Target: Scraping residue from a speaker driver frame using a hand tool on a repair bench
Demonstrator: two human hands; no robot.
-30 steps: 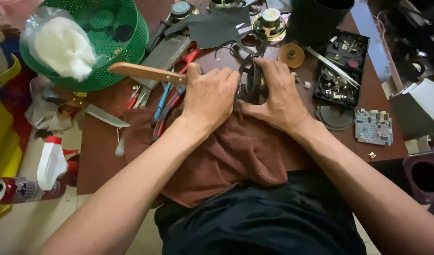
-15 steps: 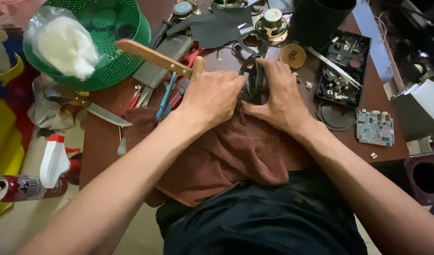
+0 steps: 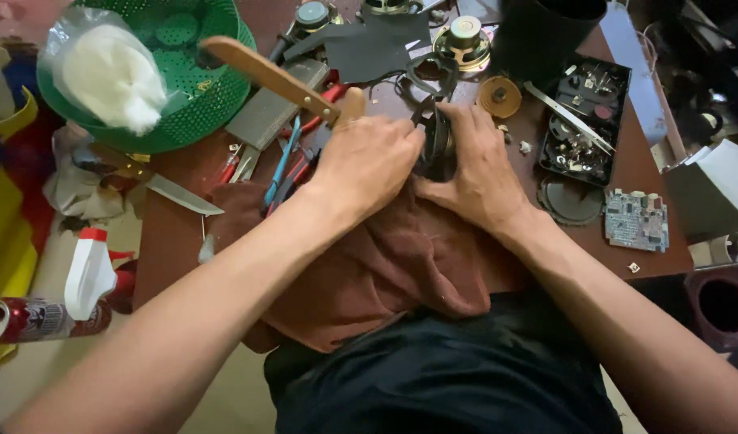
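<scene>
Pictured from above at a crowded brown workbench (image 3: 176,241): left hand (image 3: 369,165) and right hand (image 3: 477,173) pressed together over a small dark ring-shaped part (image 3: 435,141), pinned between them at the far edge of a rumpled brown cloth (image 3: 385,265). Wedged upright between the two palms, that part, with its long axis running away from the body; equally near to both hands, touching each. Left hand curled into a loose fist, clenched around the end of a wooden handle (image 3: 272,76) that slants up and away to the left, over a green plastic basket (image 3: 184,88). Working end of the tool hidden under the fist, so hard to tell what kind it is. Right hand flatter, fingers (image 3: 465,120) bent over the part's far side, thumb tucked toward the cloth, gripping rather than released.

Scattered around: a round speaker (image 3: 463,36) and a copper-coloured disc (image 3: 499,96) just beyond the right hand, a black tray of small parts (image 3: 586,120) to the right, a circuit board (image 3: 636,221) nearer the bench edge. To the left, red-handled pliers (image 3: 305,120) just beside the left hand, a knife (image 3: 180,193) farther out, and a white spray bottle (image 3: 88,273) well apart.
</scene>
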